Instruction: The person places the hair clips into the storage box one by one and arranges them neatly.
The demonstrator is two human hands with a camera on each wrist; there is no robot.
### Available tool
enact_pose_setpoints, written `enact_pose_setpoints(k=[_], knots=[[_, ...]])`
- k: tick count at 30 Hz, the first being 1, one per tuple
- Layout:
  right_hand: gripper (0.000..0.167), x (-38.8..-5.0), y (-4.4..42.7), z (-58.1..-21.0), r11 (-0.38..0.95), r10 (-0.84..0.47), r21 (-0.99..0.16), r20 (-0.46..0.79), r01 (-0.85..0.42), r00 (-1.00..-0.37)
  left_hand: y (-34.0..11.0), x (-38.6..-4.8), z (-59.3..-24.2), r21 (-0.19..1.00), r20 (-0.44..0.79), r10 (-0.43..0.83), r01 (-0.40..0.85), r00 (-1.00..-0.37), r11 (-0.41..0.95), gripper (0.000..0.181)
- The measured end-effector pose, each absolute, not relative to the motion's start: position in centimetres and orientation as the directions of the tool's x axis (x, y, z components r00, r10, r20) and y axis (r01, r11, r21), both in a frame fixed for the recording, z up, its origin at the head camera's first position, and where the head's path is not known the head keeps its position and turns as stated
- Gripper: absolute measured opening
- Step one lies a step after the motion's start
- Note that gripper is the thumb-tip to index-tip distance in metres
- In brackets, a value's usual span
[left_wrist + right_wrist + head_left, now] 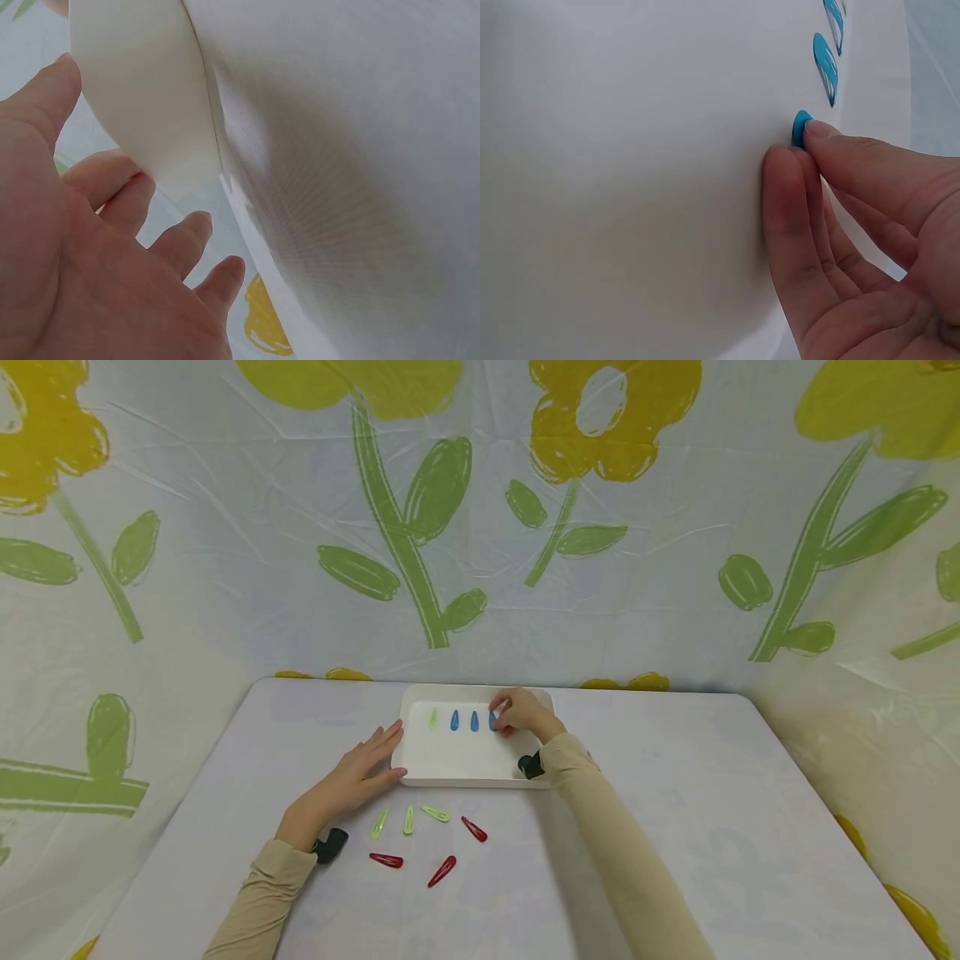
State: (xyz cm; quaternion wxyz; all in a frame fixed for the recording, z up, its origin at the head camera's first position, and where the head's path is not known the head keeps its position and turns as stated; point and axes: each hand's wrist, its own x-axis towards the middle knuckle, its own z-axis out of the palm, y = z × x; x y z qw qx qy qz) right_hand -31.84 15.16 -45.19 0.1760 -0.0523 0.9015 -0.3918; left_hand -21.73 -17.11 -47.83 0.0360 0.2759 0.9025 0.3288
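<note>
A white tray [457, 760] stands at the back of the table. In it a light green snap hair clip [433, 718] and two blue hair clips [464, 721] lie in a row, upright side by side. At the right end of this row my right hand [527, 714] pinches another blue hair clip [800, 129] between thumb and fingers, low against the tray floor; its lower part is hidden by the fingers. My left hand [358, 774] touches the tray's left side with spread, relaxed fingers, as the left wrist view also shows.
In front of the tray lie several loose clips: light green hair clips [408, 820] closer to it, and dark red hair clips [442, 871] nearer me. A flower-printed cloth [495, 627] hangs behind the pale table [675, 793].
</note>
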Motion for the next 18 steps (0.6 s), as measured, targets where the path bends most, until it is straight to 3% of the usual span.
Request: enact_pose_setpoints(k=[18], knots=[[0.031,-31.69,15.38,-44.69,0.669,-0.237,-0.740,-0.296,0.066,-0.925,-17.27,-21.78,-48.02,0.623,0.124,0.525,0.477,-0.842,0.619,0.072]])
